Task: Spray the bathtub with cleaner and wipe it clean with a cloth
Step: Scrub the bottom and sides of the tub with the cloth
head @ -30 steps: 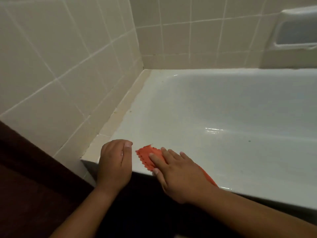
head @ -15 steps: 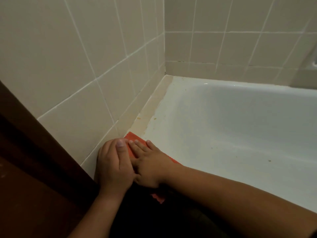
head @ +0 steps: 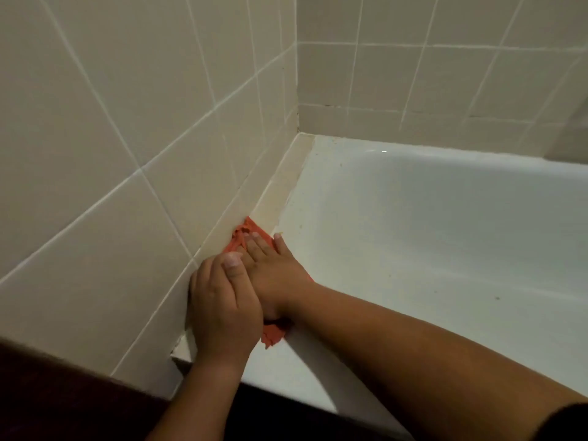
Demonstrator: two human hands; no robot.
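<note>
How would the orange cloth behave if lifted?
Probably floppy: the orange cloth bunches into folds ahead of the fingers of the right hand. Likely light: its loose end crumples beside the wrist. It would probably drape, not hold shape.

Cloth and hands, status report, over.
Right hand flat, pressing orange cloth on tub rim by tiled wall. Left hand curled beside it, holding nothing, thumb over right hand.

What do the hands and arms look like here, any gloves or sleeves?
Both are bare: the left hand and right hand show no gloves, rings or watch, and the visible nails are short and unpainted. Forearms are uncovered, apart from a dark sleeve edge on the right arm at the lower right corner.
</note>
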